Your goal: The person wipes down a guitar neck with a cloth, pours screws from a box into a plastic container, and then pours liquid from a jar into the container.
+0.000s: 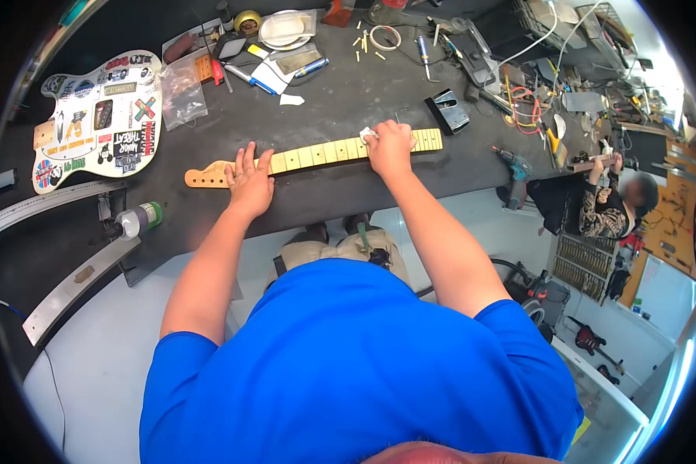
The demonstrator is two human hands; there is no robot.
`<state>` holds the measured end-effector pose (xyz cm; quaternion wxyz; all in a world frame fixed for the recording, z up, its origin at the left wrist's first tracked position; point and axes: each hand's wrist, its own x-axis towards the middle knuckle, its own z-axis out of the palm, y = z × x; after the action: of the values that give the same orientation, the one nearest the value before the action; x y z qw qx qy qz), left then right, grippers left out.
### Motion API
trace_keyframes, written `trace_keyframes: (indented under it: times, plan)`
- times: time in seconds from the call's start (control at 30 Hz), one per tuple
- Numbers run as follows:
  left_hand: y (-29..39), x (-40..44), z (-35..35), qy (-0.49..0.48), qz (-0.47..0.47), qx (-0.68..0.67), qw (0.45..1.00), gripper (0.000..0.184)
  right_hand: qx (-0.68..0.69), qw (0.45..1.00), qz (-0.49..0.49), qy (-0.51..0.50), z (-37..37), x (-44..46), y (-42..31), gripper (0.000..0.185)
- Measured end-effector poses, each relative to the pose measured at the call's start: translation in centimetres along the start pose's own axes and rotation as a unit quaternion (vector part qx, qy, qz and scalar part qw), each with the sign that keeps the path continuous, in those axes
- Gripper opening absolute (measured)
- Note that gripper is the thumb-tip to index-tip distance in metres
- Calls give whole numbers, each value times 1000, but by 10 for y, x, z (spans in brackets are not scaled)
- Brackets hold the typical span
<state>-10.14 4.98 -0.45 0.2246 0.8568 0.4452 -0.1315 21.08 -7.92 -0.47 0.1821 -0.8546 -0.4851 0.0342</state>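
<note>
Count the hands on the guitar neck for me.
2. The left hand lies across the guitar neck beside the headstock; the right hand, nearer the other end, holds a white wad there. No others seem hidden.

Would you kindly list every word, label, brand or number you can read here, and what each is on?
"MINOR THREAT": black-and-white sticker on the white guitar body.
"SUM 41", as it appears: green lettering on the same body.
Too small or blurred: the body's other stickers and the label on the jar.
On the guitar neck, I can make out no words.
</note>
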Motion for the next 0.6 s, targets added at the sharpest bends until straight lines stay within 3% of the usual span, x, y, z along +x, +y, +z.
trace_keyframes:
  times: [0.13, 0.23, 0.27, 0.37, 0.6]
  plan:
    - [-3, 0, -1, -1, 2, -1, 1000, 67, 15, 1000, 18, -14, -11, -42, 1, 16]
    - [-1, 0, -3, 0, 0, -8, 1000, 67, 19, 999, 14, -22, -8, -38, 4, 15]
    - [0, 0, -3, -2, -3, -4, 1000, 67, -11, 999, -5, 29, 0, -28, 5, 14]
    - [-5, 1, 6, 14, 9, -2, 1000, 67, 3, 1000, 7, 1, -2, 0, -1, 16]
    - [-1, 1, 0, 19, 1, 1, 1000, 68, 0, 1000, 10, 27, -1, -36, 6, 18]
